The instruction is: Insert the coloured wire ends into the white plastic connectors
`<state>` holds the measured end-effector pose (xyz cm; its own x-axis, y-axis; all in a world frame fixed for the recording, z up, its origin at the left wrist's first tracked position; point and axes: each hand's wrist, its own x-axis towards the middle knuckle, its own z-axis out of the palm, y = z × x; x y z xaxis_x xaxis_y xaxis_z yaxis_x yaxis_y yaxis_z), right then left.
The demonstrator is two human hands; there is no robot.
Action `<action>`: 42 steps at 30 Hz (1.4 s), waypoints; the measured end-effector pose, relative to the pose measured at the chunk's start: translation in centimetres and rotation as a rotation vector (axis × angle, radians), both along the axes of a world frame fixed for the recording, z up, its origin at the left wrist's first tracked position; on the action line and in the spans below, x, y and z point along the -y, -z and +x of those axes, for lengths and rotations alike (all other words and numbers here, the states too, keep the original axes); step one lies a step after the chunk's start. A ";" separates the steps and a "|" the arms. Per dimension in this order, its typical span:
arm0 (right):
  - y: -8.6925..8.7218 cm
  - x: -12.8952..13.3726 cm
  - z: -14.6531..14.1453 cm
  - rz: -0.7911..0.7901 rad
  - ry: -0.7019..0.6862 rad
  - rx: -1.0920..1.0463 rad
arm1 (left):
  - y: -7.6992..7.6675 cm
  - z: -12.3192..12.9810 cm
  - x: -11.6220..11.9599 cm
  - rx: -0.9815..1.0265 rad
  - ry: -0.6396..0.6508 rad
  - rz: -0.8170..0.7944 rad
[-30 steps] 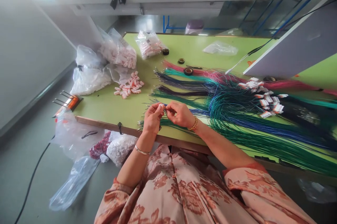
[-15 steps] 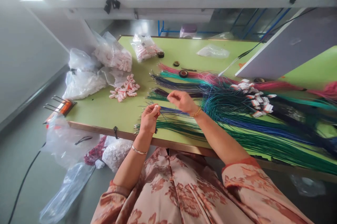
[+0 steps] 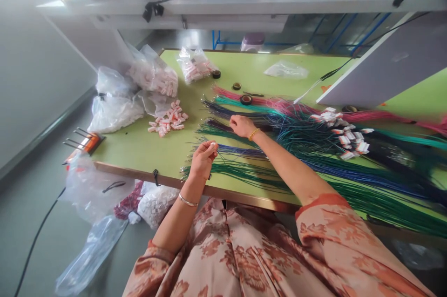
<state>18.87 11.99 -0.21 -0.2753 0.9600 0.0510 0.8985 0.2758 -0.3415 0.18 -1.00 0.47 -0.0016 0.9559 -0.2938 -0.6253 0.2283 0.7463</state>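
Between the thumb and fingers of my left hand (image 3: 203, 159) is a small white connector housing (image 3: 213, 145), with thin wire trailing from it. My right hand (image 3: 241, 126) is closed over the bundle of dark wires (image 3: 223, 124); whether a wire is pinched in its fingers is too small to make out. Blue wires (image 3: 240, 150) and green wires (image 3: 237, 171) lie to the right of my left hand, their metal-tipped ends pointing left. A loose pile of white-and-orange connector housings (image 3: 169, 120) sits left of both hands. Finished-looking white connectors (image 3: 352, 141) cluster on the wires at right.
Clear bags of connectors (image 3: 153, 73) stand at the table's back left, beside a white-filled bag (image 3: 115, 106). Tape rolls (image 3: 246, 99) lie behind the wires. An orange pronged tool (image 3: 85, 142) projects at the left edge. A shelf (image 3: 244, 4) spans above the table (image 3: 136, 148).
My right hand has moved slightly right, away from my left hand, and its fingers have curled in. The left hand keeps the connector housing; the whole view has shifted a little.
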 end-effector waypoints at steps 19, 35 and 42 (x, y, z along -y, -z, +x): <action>-4.9 4.3 -4.8 -0.031 -0.226 -0.699 | -0.8 -0.2 -0.4 0.063 -0.027 0.006; -3.0 9.3 -2.7 0.039 -0.147 -0.693 | -1.1 1.1 -0.9 0.131 0.034 -0.018; -2.8 9.6 -2.8 0.067 -0.117 -0.691 | -0.7 1.3 -0.9 0.104 0.007 0.026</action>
